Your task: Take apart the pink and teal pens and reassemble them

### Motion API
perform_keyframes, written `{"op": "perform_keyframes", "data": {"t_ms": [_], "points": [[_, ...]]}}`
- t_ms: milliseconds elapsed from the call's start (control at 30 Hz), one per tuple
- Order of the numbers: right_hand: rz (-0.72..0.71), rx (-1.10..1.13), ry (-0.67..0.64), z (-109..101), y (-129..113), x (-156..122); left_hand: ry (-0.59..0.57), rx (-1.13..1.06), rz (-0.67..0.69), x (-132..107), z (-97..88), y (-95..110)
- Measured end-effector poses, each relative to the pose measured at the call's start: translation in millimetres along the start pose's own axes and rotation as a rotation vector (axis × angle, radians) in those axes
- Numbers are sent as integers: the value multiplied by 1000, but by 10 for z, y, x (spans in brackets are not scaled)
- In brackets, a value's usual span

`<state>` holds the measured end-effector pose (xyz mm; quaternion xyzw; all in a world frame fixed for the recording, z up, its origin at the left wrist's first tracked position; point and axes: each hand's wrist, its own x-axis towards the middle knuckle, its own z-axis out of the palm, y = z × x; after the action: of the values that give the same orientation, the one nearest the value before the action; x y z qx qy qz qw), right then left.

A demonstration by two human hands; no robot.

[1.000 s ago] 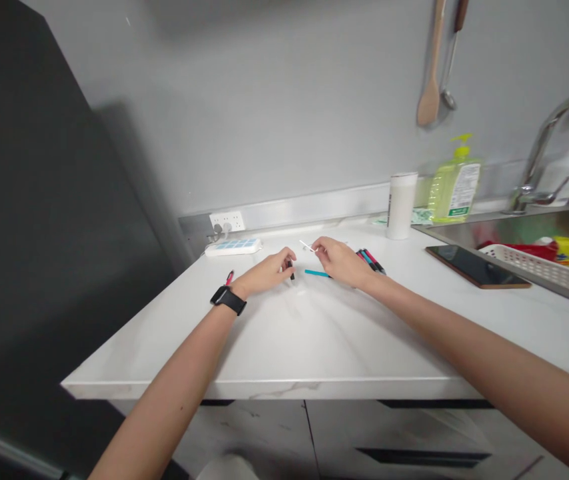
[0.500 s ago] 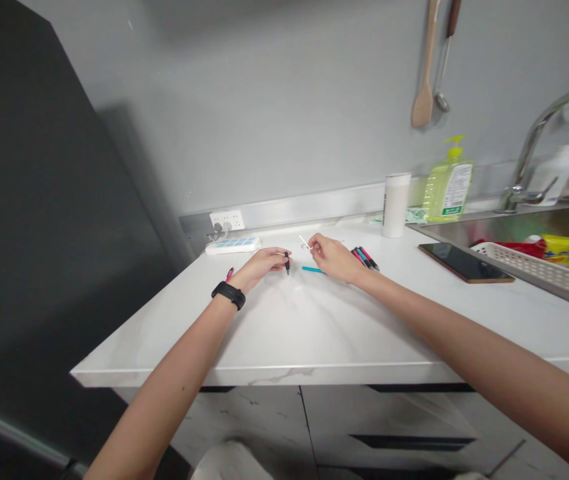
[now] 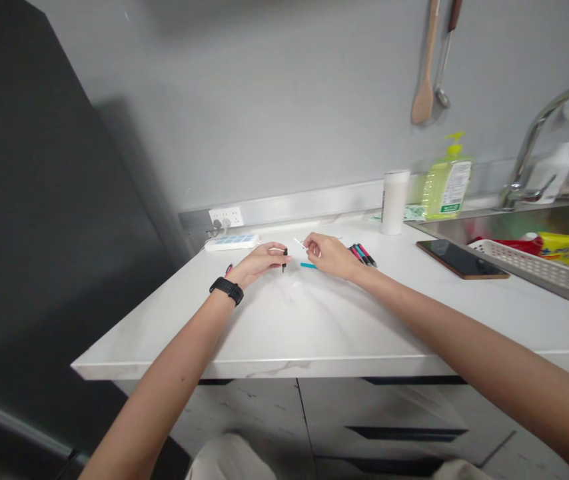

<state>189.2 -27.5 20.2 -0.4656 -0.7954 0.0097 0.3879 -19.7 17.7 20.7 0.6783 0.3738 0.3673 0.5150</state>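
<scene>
My left hand (image 3: 259, 261), with a black watch on its wrist, pinches a small black pen part (image 3: 284, 259) that points down at the white countertop (image 3: 314, 320). Just to the right, my right hand (image 3: 331, 256) pinches a thin white rod (image 3: 299, 243) that sticks out up and to the left. A teal pen barrel (image 3: 308, 265) lies on the counter between the two hands. Several pens in red, teal and black (image 3: 363, 254) lie just right of my right hand. A red pen (image 3: 227, 269) peeks out behind my left wrist.
A white power strip (image 3: 232, 241) lies by the wall socket. A white cylinder (image 3: 394, 201) and a green soap bottle (image 3: 446, 180) stand at the back. A dark phone (image 3: 461, 259), a white basket (image 3: 534, 268) and the sink tap (image 3: 539, 133) are at the right. A dark panel fills the left.
The black part in my left hand has turned from lying under the fingers to pointing down at the counter. Both hands stay close together; the view has shifted slightly.
</scene>
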Motion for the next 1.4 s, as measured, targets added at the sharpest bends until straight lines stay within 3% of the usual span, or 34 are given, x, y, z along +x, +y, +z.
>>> {"op": "perform_keyframes", "data": {"t_ms": [133,333,533,900,1400], "points": [[21,136,59,23,-6,23,-61,-46,-20,2,11,-7],[346,669,172,68,-9,116,-133,-57,-33,1,38,-2],[374,829,222,16,-34,122,-162,-21,-29,-1,18,3],[374,874,229,19,-34,101,-168,6,2,-12,-7,3],[349,911,56,43,-53,25,-206,-9,-6,-69,32,68]]}}
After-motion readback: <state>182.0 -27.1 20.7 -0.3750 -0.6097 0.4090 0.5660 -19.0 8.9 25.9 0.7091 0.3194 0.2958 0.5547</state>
